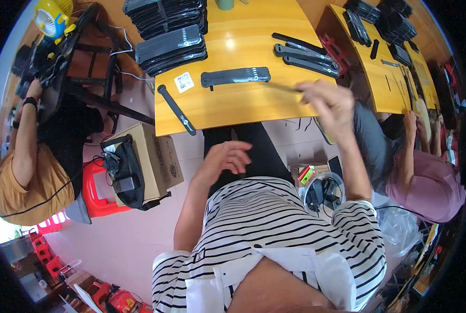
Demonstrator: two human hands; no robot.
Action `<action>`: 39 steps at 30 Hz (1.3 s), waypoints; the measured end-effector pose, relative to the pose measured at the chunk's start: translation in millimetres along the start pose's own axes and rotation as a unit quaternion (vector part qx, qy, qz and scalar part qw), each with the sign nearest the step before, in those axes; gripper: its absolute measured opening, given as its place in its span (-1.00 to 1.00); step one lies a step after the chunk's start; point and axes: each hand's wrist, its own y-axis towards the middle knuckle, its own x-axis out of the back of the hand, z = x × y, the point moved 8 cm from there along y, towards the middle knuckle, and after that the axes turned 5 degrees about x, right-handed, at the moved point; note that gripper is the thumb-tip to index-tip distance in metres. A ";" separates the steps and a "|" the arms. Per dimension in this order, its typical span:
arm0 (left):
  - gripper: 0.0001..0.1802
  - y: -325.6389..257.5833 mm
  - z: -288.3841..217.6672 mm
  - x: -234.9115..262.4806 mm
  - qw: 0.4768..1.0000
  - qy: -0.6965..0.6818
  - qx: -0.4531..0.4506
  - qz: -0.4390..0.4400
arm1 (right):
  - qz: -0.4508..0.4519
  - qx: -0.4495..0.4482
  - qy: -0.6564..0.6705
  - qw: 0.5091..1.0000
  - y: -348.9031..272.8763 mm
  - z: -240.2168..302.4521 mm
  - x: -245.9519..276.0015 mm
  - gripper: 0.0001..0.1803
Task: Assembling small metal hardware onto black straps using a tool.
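Observation:
My right hand (pixel 331 102) is pinched shut above the table's right front edge. From its fingers a thin dark strip (pixel 286 87), blurred, points left toward a flat bundle of black straps (pixel 235 76). My left hand (pixel 225 160) hangs over my lap, off the table, its fingers loosely bent and apart with nothing in them. A single black strap (pixel 176 109) lies slanted at the table's left front, below a white label (pixel 183 82). Several more black straps (pixel 307 56) lie fanned out at the right.
Tall stacks of packed black straps (pixel 170 48) stand at the yellow table's (pixel 264 112) left. A cardboard box (pixel 162 161) on a red stool sits at lower left; a clear tub (pixel 324 193) stands to my right. People work at tables on both sides (pixel 29 172), (pixel 426 175).

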 end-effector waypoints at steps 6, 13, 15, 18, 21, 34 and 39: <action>-0.51 24.0 -44.4 -1.0 0.947 -0.287 -0.131 -0.068 | 0.159 0.078 0.063 0.982 -28.1 15.0 -68.6 -0.80; -0.70 25.7 -53.6 -2.9 0.945 -0.186 -0.192 -0.188 | 0.075 -0.293 0.308 0.902 -57.9 -54.1 -85.9 -0.82; -0.70 27.9 -53.9 -3.9 0.943 -0.186 -0.192 -0.197 | 0.105 -0.336 0.288 0.890 -70.8 -68.5 -98.8 -0.81; -0.73 28.2 -45.2 3.8 0.936 -0.233 -0.186 -0.185 | 0.054 -0.365 0.325 0.871 -76.1 -82.1 -95.2 -0.85; -0.75 22.8 -41.9 32.3 0.928 -0.227 -0.187 -0.227 | 0.030 -0.411 0.367 0.834 -80.9 -100.2 -92.9 -0.87; -0.93 54.9 -78.7 123.2 0.928 -0.025 -0.135 -0.347 | -0.070 -0.382 0.271 0.881 -39.8 -177.2 -109.8 -0.88; -0.92 78.8 -80.6 137.7 0.930 -0.009 -0.132 -0.344 | -0.071 -0.407 0.291 0.863 -44.6 -210.6 -122.6 -0.88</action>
